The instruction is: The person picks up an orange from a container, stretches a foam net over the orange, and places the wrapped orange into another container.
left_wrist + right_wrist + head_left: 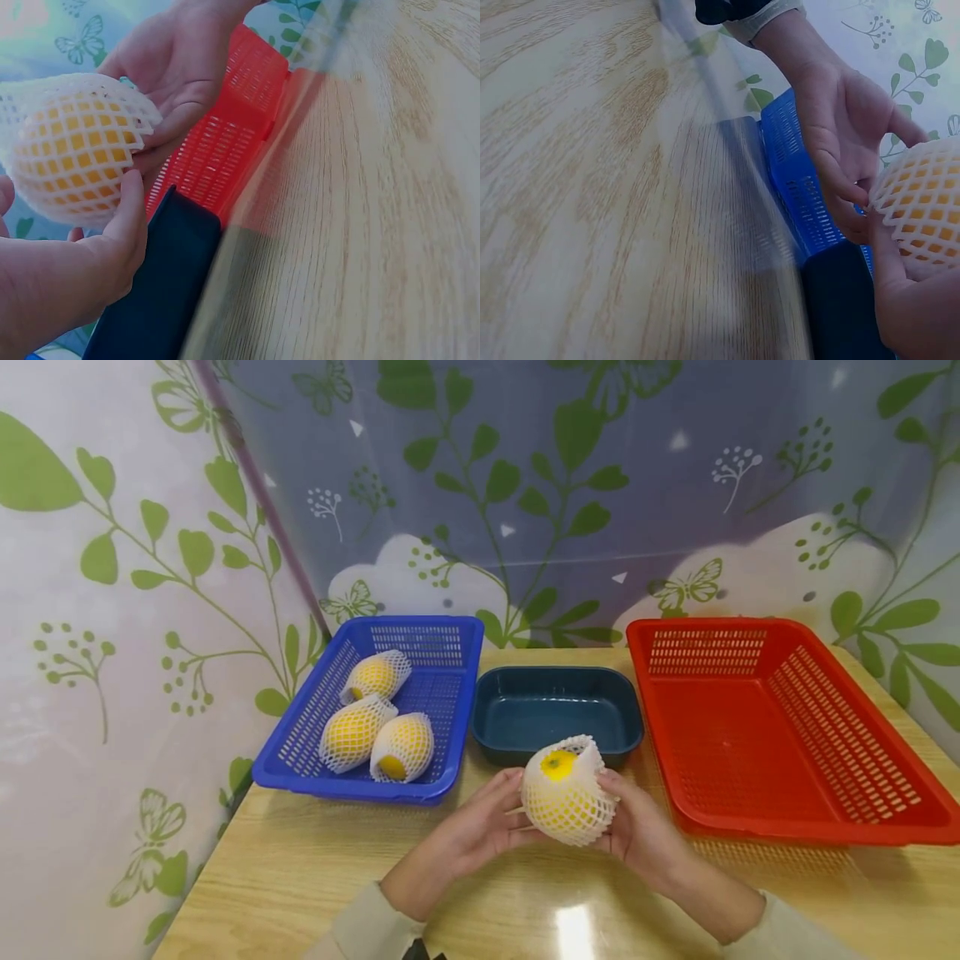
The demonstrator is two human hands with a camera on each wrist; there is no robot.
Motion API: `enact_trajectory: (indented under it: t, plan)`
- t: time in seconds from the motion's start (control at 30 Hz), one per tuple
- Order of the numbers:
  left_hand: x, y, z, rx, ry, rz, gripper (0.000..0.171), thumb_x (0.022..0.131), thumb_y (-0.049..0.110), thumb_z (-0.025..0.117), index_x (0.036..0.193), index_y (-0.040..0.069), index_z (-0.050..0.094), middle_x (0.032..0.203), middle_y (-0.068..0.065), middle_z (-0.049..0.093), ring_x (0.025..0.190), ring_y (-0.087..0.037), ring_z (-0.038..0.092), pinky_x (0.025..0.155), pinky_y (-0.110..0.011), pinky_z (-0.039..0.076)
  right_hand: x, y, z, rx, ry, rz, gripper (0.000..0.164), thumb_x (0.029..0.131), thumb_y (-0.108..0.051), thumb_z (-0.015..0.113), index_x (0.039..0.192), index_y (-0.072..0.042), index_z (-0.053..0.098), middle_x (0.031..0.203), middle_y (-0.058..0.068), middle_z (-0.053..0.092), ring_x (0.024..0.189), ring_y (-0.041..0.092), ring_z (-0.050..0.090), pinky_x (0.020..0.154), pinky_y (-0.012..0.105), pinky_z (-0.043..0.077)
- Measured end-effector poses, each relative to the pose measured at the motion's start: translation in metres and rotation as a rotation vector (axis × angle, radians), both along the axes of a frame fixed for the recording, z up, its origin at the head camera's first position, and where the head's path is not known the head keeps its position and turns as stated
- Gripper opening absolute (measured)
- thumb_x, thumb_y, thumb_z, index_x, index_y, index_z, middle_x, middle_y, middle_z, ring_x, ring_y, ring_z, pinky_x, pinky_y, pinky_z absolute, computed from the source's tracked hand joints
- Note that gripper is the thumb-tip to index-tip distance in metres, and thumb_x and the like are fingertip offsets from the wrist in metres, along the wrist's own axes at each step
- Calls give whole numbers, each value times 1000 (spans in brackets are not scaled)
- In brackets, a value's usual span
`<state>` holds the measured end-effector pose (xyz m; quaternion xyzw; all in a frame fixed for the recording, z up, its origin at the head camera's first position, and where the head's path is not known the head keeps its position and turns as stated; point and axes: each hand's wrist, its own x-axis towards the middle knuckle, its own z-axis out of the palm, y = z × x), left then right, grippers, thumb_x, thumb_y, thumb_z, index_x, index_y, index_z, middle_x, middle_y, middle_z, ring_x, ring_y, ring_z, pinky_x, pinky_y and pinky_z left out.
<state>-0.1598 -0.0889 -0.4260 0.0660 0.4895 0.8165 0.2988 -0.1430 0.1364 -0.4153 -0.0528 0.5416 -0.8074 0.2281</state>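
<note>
A yellow fruit in a white foam net sleeve is held between both hands, over the front of the table. My left hand grips its left side, and my right hand holds it from the right. Bare yellow skin shows through the sleeve's opening at the top. In the left wrist view, the fingers of both hands meet the lower part of the netted fruit. Just behind the fruit stands a dark teal basin, its front rim partly covered by the fruit.
A blue basket at the left holds three netted yellow fruits, one of them in the middle. The red basket stands to the right of the basin. Behind the wooden table hangs a leaf-patterned covering.
</note>
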Motion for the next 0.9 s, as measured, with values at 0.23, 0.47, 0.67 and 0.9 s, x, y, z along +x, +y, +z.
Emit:
enact_trajectory:
  t: [0.23,0.47,0.67,0.9]
  plan:
    - [-1,-1,0,14,-29,20,40,102,37,48,133,12,41,125,-10,54,107,-27,57,101,-46,45,1,0,0,-11,42,3,25,105,-24,36,124,-14,48,103,-1,65,93,12,65,84,31,56]
    - [0,-1,-1,1,1,-6,43,102,39,47,133,11,40,126,-12,52,107,-28,57,101,-46,45,0,1,-3,16,43,60,29,104,-28,29,126,-17,45,109,-4,63,101,14,62,89,33,53]
    - [0,-1,-2,-2,19,-8,34,102,35,48,127,13,43,122,-9,52,105,-26,59,100,-46,47,-1,3,-3,39,24,104,46,105,-37,24,140,-7,28,116,-1,61,105,17,61,92,34,51]
    - [1,-1,-6,-7,18,0,29,101,13,49,129,10,40,111,-5,60,99,-19,63,100,-49,45,0,4,0,-24,34,103,45,105,-44,19,137,-19,38,119,1,56,103,20,61,88,35,53]
